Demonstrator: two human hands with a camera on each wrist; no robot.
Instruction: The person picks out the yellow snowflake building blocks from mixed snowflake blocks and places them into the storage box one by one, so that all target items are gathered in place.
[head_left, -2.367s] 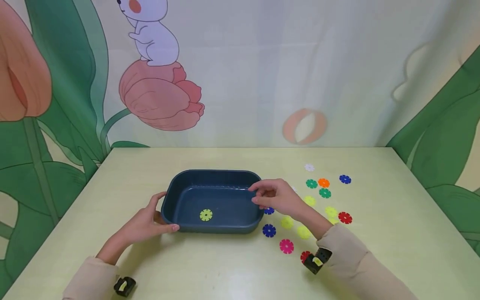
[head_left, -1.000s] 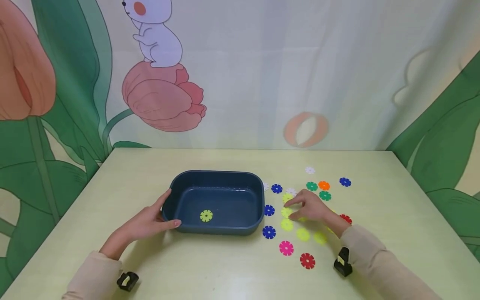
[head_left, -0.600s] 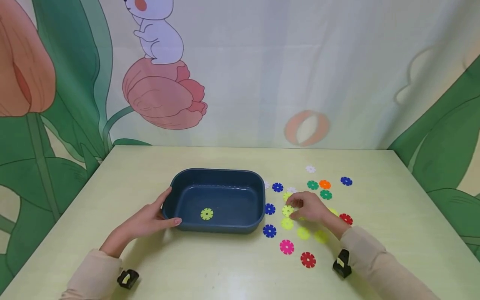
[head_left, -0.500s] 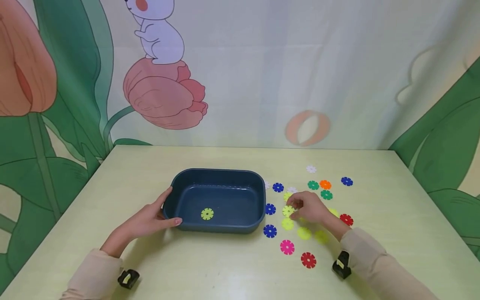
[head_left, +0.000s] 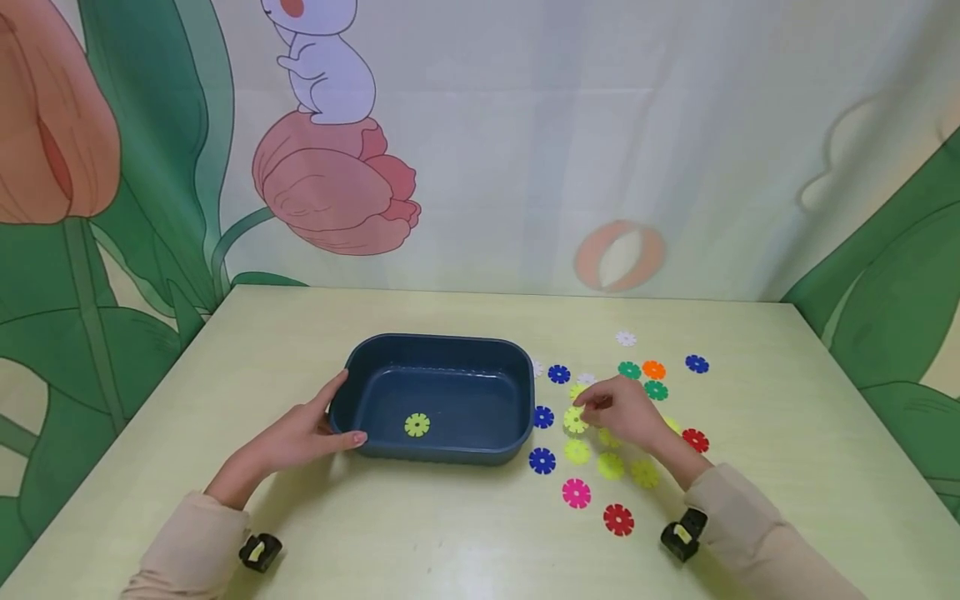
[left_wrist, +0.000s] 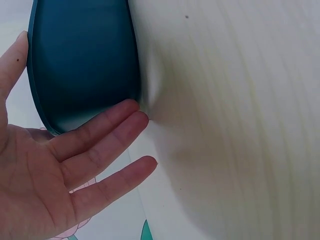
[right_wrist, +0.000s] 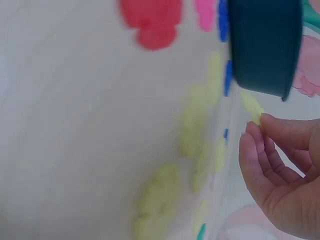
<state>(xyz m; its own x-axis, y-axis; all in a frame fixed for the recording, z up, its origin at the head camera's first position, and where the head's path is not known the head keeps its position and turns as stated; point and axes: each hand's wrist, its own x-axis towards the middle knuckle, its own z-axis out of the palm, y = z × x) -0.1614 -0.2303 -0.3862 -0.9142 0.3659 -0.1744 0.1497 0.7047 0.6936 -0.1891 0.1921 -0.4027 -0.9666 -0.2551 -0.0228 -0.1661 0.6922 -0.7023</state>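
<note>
A dark blue rectangular tub (head_left: 442, 457) stands on the table, with one yellow-green notched disc (head_left: 417, 425) lying inside. My left hand (head_left: 300, 437) rests against the tub's left end, thumb at the near corner and forefinger further back. In the left wrist view its fingers (left_wrist: 100, 150) are straight and spread, some touching the tub. To the right of the tub, my right hand (head_left: 626, 410) pinches a yellow notched disc (head_left: 575, 419) between thumb and forefinger. The right wrist view shows this disc (right_wrist: 252, 106) tilted on edge at the fingertips, its other fingers loosely bent.
Several more yellow discs (head_left: 610, 466) lie under and around the right hand. Blue discs (head_left: 542, 461) sit close to the tub's right side. A pink disc (head_left: 577, 493) and a red disc (head_left: 618, 520) lie nearer; green (head_left: 656, 390), orange (head_left: 654, 369) and white discs (head_left: 626, 338) lie farther back.
My right hand has moved from over the tub's right rim to the yellow discs and taken hold of one, now raised slightly. The left hand has stayed at the tub.
</note>
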